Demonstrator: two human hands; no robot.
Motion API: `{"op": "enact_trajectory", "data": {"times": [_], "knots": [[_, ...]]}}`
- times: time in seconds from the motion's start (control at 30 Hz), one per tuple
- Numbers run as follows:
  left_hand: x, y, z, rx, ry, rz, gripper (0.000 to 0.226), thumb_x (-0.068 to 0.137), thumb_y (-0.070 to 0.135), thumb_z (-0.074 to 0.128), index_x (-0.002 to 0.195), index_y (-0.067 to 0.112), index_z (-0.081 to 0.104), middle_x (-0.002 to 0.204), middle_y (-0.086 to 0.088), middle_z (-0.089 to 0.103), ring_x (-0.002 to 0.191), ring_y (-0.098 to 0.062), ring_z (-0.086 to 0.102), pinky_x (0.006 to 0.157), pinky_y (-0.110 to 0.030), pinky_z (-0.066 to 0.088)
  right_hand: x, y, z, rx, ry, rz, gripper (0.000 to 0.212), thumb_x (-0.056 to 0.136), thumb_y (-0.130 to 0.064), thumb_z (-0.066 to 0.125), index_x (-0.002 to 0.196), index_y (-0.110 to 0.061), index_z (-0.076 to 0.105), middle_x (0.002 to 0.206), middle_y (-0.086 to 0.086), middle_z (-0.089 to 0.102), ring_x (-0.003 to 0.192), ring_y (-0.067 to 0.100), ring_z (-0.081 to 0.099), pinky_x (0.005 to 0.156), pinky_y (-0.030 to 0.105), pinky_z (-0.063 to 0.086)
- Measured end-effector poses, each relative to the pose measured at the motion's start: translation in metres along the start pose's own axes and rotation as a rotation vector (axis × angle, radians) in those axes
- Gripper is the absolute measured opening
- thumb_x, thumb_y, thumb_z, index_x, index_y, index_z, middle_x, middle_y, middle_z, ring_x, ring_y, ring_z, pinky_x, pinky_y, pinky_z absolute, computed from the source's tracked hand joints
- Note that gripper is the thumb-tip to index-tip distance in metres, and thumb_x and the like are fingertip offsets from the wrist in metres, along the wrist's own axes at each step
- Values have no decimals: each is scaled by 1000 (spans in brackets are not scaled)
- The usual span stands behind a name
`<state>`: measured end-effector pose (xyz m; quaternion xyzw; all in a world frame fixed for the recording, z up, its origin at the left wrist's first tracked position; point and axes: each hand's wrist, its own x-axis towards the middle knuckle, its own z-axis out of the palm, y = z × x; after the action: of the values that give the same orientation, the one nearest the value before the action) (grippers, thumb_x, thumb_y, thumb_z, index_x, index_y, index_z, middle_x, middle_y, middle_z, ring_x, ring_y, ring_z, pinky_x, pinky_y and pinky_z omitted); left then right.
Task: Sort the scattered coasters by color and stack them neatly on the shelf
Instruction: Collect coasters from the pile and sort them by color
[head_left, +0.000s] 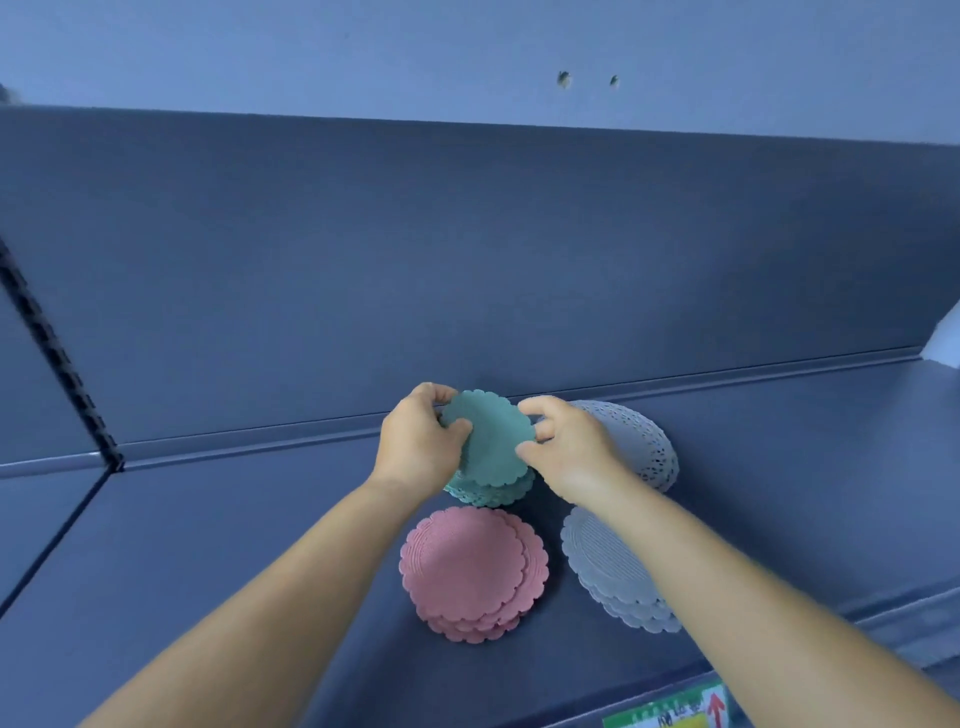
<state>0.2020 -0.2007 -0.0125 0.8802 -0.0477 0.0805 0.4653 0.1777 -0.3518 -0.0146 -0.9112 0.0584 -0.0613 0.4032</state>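
A green scalloped coaster (491, 439) is held tilted above the green stack (493, 491) near the back of the shelf (260, 545). My left hand (418, 441) pinches its left edge and my right hand (569, 449) pinches its right edge. In front of the green stack lies a pink stack (474, 569), slightly fanned. To the right sits a white stack (613, 571), partly under my right forearm. A second white, lacy stack (641, 441) lies behind my right hand, partly hidden by it.
The shelf's back panel (467, 270) rises straight behind the stacks. A slotted upright (57, 358) divides the shelf at the left. A green and yellow price label (670, 714) sits on the front edge. A white object (948, 338) shows at the far right.
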Motion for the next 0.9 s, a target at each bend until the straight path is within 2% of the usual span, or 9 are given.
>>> {"op": "enact_trajectory", "data": {"times": [0.07, 0.13, 0.27, 0.37, 0.47, 0.63, 0.9], "knots": [[2, -2, 4, 113, -19, 5, 48, 89, 15, 60, 134, 17, 46, 115, -4, 52, 101, -18, 54, 81, -20, 40, 12, 4, 5, -127, -5, -32, 45, 86, -14, 58, 130, -24, 51, 114, 3, 64, 101, 21, 57, 82, 27, 45], [5, -6, 11, 245, -48, -12, 48, 90, 15, 59, 135, 17, 45, 124, -9, 46, 109, -26, 52, 88, -27, 41, 19, 7, 10, -262, -44, -80, 45, 87, -15, 56, 131, -23, 50, 123, 4, 55, 109, 23, 54, 88, 29, 44], [5, -19, 18, 526, -138, -2, 23, 92, 18, 47, 111, 12, 60, 115, -8, 46, 110, -28, 44, 84, -32, 42, 25, 15, 16, -419, -149, -136, 34, 92, -16, 49, 125, -19, 56, 129, 5, 43, 110, 26, 53, 93, 33, 46], [2, -23, 20, 632, -173, 5, 20, 96, 23, 38, 94, 14, 55, 110, -6, 52, 112, -27, 42, 89, -35, 41, 26, 15, 16, -506, -169, -163, 30, 94, -17, 43, 119, -17, 59, 128, 5, 44, 114, 26, 50, 94, 37, 46], [-4, -18, 16, 666, -188, 2, 27, 98, 27, 36, 111, 14, 56, 118, -6, 52, 114, -27, 42, 92, -36, 42, 23, 11, 12, -568, -188, -196, 32, 95, -21, 42, 124, -19, 55, 131, 4, 43, 122, 25, 41, 97, 37, 43], [-27, -15, -14, 728, -110, 47, 36, 98, 28, 39, 130, 14, 47, 132, -6, 49, 121, -27, 41, 100, -34, 37, -2, -11, 17, -563, -201, -340, 49, 96, -33, 44, 143, -22, 33, 146, -3, 35, 133, 23, 28, 109, 35, 31], [-91, -56, -114, 748, 31, -15, 50, 98, 36, 40, 144, 19, 32, 141, 0, 44, 132, -21, 34, 105, -30, 31, -62, -87, 84, -446, -272, -523, 56, 96, -36, 43, 148, -22, 24, 152, -7, 28, 140, 18, 23, 113, 32, 24]]}}
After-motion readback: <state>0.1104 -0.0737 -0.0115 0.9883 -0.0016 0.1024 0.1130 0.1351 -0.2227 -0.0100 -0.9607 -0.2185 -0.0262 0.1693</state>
